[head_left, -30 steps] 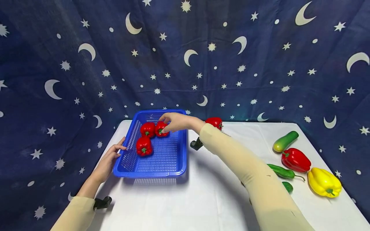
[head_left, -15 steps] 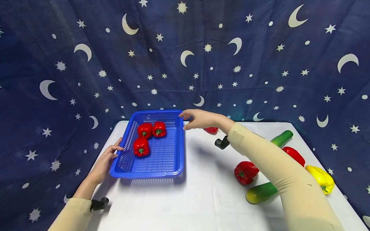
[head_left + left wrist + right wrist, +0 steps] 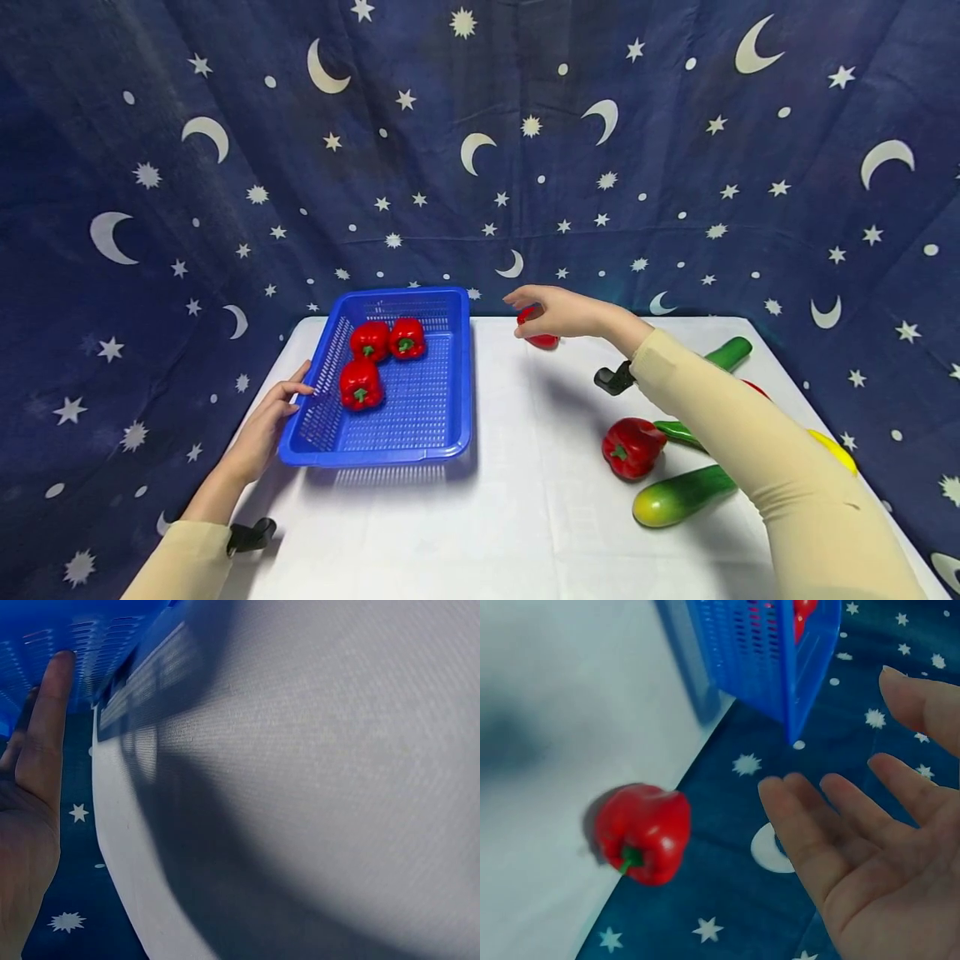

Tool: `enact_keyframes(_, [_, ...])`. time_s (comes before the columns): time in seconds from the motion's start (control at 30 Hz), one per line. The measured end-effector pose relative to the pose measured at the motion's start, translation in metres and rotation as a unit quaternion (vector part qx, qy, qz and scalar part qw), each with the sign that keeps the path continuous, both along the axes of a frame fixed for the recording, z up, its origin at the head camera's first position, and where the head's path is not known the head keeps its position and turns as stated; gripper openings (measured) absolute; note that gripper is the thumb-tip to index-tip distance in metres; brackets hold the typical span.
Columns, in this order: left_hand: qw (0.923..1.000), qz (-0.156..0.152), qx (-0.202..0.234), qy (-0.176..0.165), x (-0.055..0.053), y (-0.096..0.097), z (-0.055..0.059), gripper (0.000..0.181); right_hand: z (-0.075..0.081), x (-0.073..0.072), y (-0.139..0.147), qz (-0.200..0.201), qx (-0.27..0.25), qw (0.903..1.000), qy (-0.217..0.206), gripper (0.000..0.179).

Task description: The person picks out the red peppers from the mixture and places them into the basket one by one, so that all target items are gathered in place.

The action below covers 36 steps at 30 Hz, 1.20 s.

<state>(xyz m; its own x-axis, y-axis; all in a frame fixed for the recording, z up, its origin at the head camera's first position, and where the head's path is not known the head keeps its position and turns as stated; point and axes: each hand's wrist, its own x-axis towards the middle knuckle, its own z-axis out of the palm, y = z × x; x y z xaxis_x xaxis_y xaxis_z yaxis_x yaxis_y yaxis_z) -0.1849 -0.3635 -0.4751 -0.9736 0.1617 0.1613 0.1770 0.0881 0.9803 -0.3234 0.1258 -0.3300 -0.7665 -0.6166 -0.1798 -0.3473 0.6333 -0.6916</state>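
My left hand (image 3: 258, 437) rests against the left side of a blue plastic basket (image 3: 467, 392), its extended fingers touching the side near the rim. In the left wrist view a straight finger (image 3: 51, 712) meets the slotted wall. Three red bell peppers (image 3: 362, 385) sit inside, toward the basket's left and back. My right hand (image 3: 566, 313) hovers right of the basket, fingers spread and holding nothing. A red bell pepper (image 3: 643, 834) at the table's back edge is partly hidden by that hand in the head view; the right wrist view shows it apart from the fingers.
Right of centre lie another red bell pepper (image 3: 632, 448), a green-yellow cucumber-like vegetable (image 3: 678, 497) and a green chili (image 3: 678, 432). Farther right, another green vegetable (image 3: 729, 353) and a yellow bell pepper (image 3: 834, 450) are partly behind my sleeve. A starry curtain (image 3: 480, 208) encloses the white table (image 3: 517, 517).
My right hand has let go of a red bell pepper in the basket, risen over the rim and moved right toward the back pepper. The left hand stays at the basket; the view shifts slightly.
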Motion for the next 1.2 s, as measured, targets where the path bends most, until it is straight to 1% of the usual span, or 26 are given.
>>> enact_keyframes(0.07, [1.0, 0.003, -0.004, -0.002, 0.0, 0.0, 0.0, 0.032, -0.003, 0.0, 0.005, -0.008, -0.005, 1.0, 0.0, 0.062])
enact_keyframes(0.27, [1.0, 0.0, 0.0, -0.001, 0.001, 0.0, 0.001, 0.033, -0.016, 0.0, 0.02, -0.028, -0.006, 0.9995, 0.012, 0.063])
enact_keyframes(0.6, [1.0, 0.001, -0.005, 0.005, 0.001, 0.0, 0.001, 0.033, -0.038, -0.008, 0.043, -0.062, -0.02, 0.9977, 0.021, 0.073])
enact_keyframes(0.83, [1.0, 0.005, -0.008, 0.004, 0.003, 0.001, 0.001, 0.033, -0.052, -0.017, 0.052, -0.079, -0.016, 0.9964, 0.027, 0.078])
enact_keyframes(1.0, [0.9999, 0.007, -0.008, -0.001, 0.002, 0.0, 0.001, 0.034, -0.063, -0.023, 0.055, -0.079, -0.019, 0.9962, 0.03, 0.076])
enact_keyframes(1.13, [1.0, 0.007, -0.006, 0.0, 0.002, 0.001, 0.0, 0.033, -0.07, -0.028, 0.057, -0.083, -0.024, 0.9961, 0.022, 0.077])
enact_keyframes(1.2, [0.9999, 0.008, -0.007, 0.002, 0.002, 0.001, 0.0, 0.033, -0.074, -0.032, 0.059, -0.092, -0.02, 0.9954, 0.014, 0.079])
